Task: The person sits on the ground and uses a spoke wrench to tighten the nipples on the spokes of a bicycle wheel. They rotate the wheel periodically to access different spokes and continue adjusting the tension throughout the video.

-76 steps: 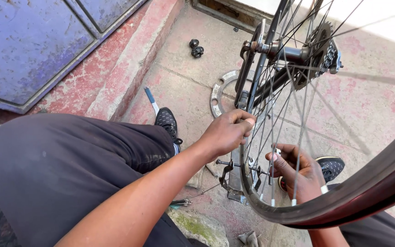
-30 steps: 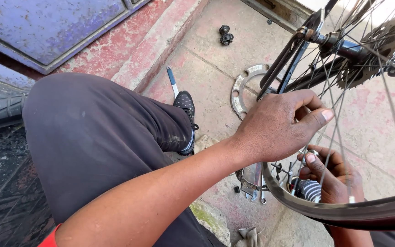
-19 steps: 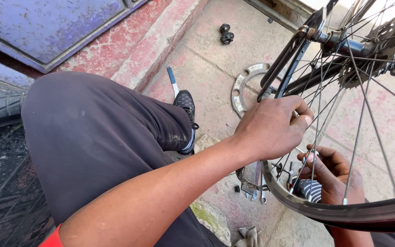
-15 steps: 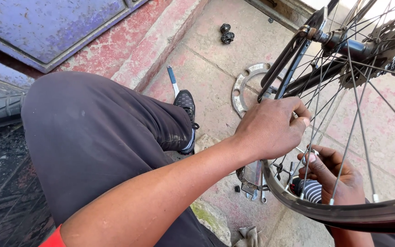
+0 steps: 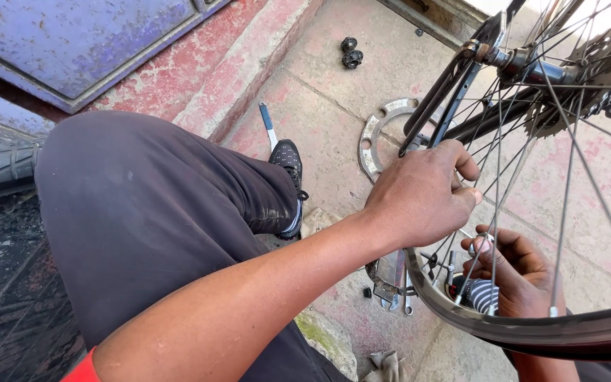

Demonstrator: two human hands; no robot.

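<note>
The left hand (image 5: 422, 194) is curled around some thin spokes (image 5: 503, 148) of a bike wheel (image 5: 532, 329). Its fingers are bent and pressed close together, and the fingertips hide just which spokes they grip. The right hand (image 5: 514, 272) is lower down, on the far side of the wheel, so the dark rim and the spokes cross in front of it. Its finger and thumb look pinched on something small near a spoke, but that bit is too tiny and too covered to tell what it is.

The wheel goes off the right edge and the bottom, so only part of it shows. Up above both hands is the middle of the wheel, with toothy metal gears (image 5: 592, 67) beside it.

Just past the left hand, a flat metal ring (image 5: 376, 138) with holes lies on the ground, half hidden by the bike frame. Under the left wrist sit some small metal tools (image 5: 390, 283), hard to tell apart. Farther off, above the hands, are two little black round parts (image 5: 350, 53). Left of the hands is the person's bent knee in dark trousers (image 5: 143, 212), and a dark shoe (image 5: 288, 159) pokes out below it.
</note>
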